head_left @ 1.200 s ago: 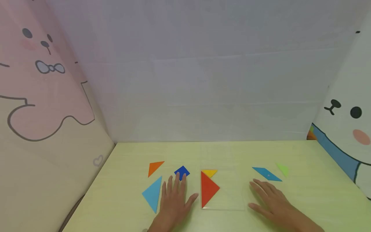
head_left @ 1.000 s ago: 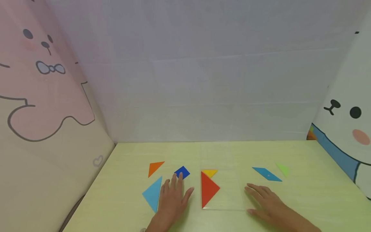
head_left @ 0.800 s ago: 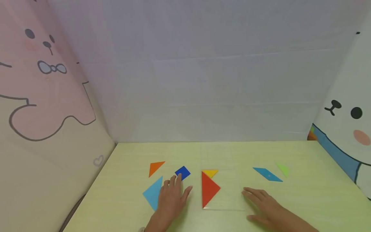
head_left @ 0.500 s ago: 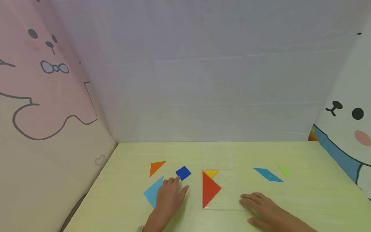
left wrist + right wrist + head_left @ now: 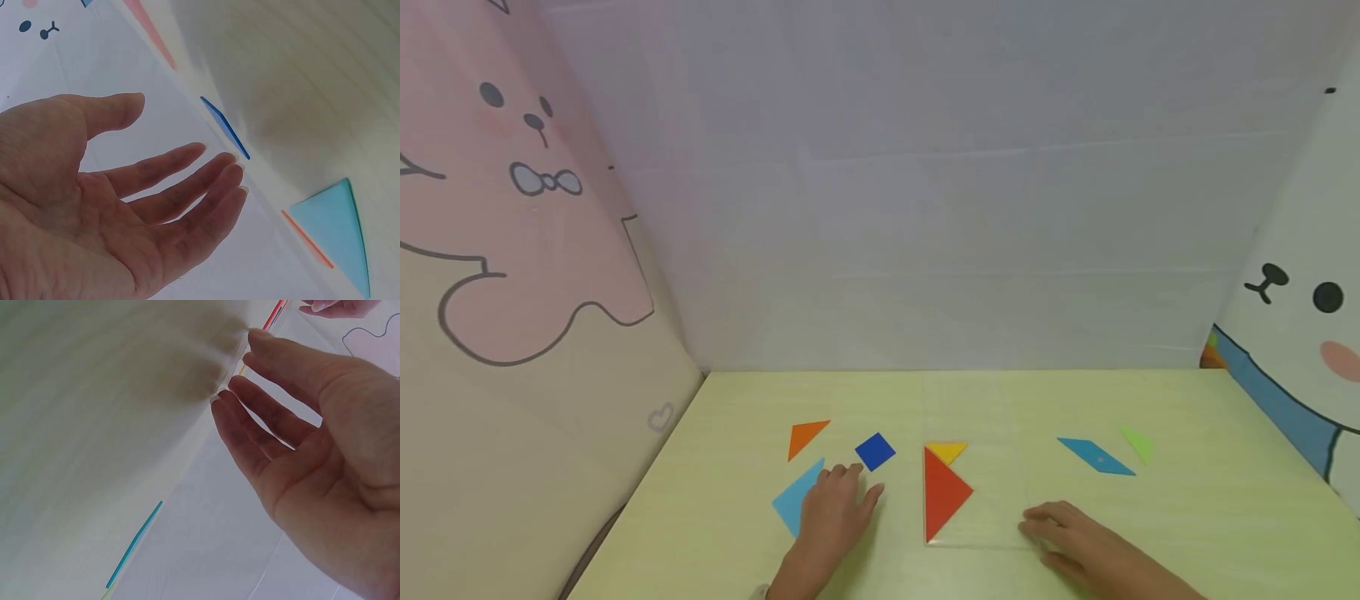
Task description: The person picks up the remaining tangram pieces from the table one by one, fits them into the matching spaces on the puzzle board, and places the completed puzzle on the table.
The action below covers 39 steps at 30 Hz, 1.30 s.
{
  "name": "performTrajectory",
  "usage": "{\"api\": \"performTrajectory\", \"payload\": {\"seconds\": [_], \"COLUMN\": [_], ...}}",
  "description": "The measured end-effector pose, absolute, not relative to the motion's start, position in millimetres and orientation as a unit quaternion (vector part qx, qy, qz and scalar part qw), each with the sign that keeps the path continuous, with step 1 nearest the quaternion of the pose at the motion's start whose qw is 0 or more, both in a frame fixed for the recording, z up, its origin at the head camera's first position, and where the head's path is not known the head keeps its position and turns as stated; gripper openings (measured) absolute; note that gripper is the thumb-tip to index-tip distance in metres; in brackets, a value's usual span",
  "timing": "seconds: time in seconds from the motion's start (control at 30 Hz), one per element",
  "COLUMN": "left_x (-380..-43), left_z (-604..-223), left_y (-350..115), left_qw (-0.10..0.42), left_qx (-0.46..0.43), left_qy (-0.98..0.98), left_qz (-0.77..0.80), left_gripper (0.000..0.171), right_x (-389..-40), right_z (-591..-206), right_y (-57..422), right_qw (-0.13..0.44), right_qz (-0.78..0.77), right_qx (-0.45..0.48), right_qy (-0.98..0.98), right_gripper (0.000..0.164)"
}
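My left hand hovers over the light blue triangle, partly covering it, with fingertips just short of the dark blue square. In the left wrist view, that hand's relaxed fingers are slightly bent and hold nothing. A clear square frame lies mid-table; a big red triangle lines its left side and a small yellow triangle sits at its upper left corner. At the frame's lower right edge is my right hand, fingers loosely bent, holding nothing.
An orange triangle lies behind the light blue one. Over on the right are a blue parallelogram and a light green triangle. A white cloth hangs behind the table, with printed cloths at both sides.
The left hand has drawn back from the dark blue square, its fingers bending more. My right hand has shifted left and nearer me, to the clear frame's edge. The pieces stay put.
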<state>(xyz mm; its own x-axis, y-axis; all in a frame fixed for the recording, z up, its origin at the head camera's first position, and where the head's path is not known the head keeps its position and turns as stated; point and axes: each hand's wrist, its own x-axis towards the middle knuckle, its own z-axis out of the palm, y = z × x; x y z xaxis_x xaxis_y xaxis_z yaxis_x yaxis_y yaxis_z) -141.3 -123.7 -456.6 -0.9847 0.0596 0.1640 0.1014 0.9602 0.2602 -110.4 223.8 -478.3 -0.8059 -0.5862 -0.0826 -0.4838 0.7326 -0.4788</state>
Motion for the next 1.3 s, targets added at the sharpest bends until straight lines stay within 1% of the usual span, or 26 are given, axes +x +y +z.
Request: {"api": "performTrajectory", "payload": {"seconds": [0.23, 0.43, 0.7, 0.97, 1.07, 1.3], "left_x": [-144.3, -148.3, -149.9, -149.2, -149.3, -149.4], "left_z": [-457.1, -456.8, -458.2, -453.8, -452.8, -451.2], "left_y": [-127.9, -134.4, -146.6, -159.0, -163.3, -172.6], "left_qw": [0.051, 0.029, 0.033, 0.067, 0.063, 0.03], "left_qx": [-0.036, -0.029, -0.045, -0.059, -0.047, 0.011], "left_qy": [-0.986, -0.985, -0.978, -0.974, -0.974, -0.976], "left_qz": [-0.154, -0.167, -0.201, -0.208, -0.213, -0.214], "left_gripper": [0.041, 0.042, 0.038, 0.035, 0.037, 0.043], "right_x": [-113.1, -115.6, -115.9, -117.1, -117.5, -118.3], "right_z": [-475.1, -472.5, -473.0, -474.2, -474.6, -474.9], "right_y": [220.4, 217.5, 215.1, 215.4, 215.4, 214.2], "right_qw": [0.122, 0.132, 0.134, 0.133, 0.132, 0.133], "right_qz": [-0.241, -0.24, -0.241, -0.238, -0.233, -0.23], "right_qx": [-0.276, -0.261, -0.254, -0.253, -0.255, -0.253], "right_qy": [0.922, 0.926, 0.927, 0.928, 0.929, 0.93], "right_gripper": [0.034, 0.034, 0.033, 0.033, 0.033, 0.033]}}
